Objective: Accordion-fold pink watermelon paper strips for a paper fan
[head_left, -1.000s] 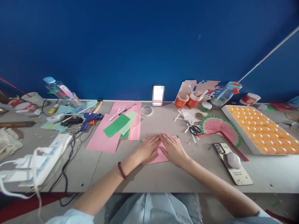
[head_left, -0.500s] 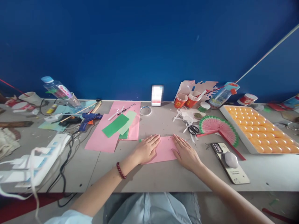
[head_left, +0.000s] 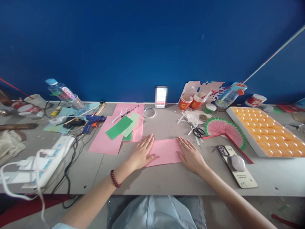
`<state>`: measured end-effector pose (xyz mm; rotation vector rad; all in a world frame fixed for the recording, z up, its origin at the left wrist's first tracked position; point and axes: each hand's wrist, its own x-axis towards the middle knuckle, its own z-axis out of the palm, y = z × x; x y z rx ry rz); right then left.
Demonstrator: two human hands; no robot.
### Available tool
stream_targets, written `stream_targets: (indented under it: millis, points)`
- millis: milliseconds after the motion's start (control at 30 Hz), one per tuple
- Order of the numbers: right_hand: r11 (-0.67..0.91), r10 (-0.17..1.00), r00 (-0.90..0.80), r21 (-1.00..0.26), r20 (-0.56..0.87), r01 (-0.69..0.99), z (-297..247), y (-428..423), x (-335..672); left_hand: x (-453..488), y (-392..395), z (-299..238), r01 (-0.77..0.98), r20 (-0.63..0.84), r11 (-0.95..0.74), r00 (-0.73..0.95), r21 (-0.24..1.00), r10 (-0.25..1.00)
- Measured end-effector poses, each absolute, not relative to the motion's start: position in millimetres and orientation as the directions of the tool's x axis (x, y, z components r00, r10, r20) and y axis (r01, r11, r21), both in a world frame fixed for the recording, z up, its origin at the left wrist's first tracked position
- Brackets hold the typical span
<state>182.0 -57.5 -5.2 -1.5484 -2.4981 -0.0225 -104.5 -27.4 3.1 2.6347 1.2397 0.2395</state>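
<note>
Pink paper point(head_left: 165, 152) lies flat at the near middle of a cluttered table, between a person's two bare hands. Behind everything, a deep blue wall point(head_left: 143, 47) fills the upper half of the view. Below it, the grey table point(head_left: 164, 181) stretches from side to side. Two forearms reach in from the near edge. At the far right sits a white tray point(head_left: 242, 132) packed with rows of shiny orange domes. Left of the hands, larger pink sheets point(head_left: 105, 136) overlap, with green paper point(head_left: 119, 128) lying across them. A white power strip point(head_left: 53, 159) with cables stands near the left end. To the right is a spread folding fan point(head_left: 219, 127), pink with a green border and red sticks. The left hand point(head_left: 142, 152) rests palm down along the paper's left edge, thumb on the sheet; the right hand point(head_left: 192, 156) covers its right edge. Each grip is loose, fingers stretched out flat. Smaller still are a phone point(head_left: 247, 181) at the right, red paper cups point(head_left: 186, 102) near the wall, a blue glue gun point(head_left: 91, 122), black-handled scissors point(head_left: 199, 132) beside the fan, and a dark red bead bracelet point(head_left: 115, 178) on the left wrist.
</note>
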Motion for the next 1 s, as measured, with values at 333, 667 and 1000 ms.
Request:
stream_targets:
  millis: [333, 667, 1000]
  points:
    - [0.432, 0.899, -0.402, -0.21, 0.174, 0.877, 9.6, -30.8, 185.8, -94.0, -12.1, 12.9, 0.747, 0.183, -0.602, 0.574, 0.283, 0.798]
    - [0.396, 0.918, -0.373, -0.296, 0.134, 0.869, 23.5, -4.9, 183.1, -88.5, -5.0, 33.5, 0.757, 0.105, -0.514, 0.52, 0.402, 0.848]
    - [0.3, 0.908, -0.415, -0.589, -0.066, 0.751, 30.1, 18.6, 192.7, -83.4, 6.5, 36.9, 0.788, -0.051, -0.387, 0.465, 0.479, 0.884]
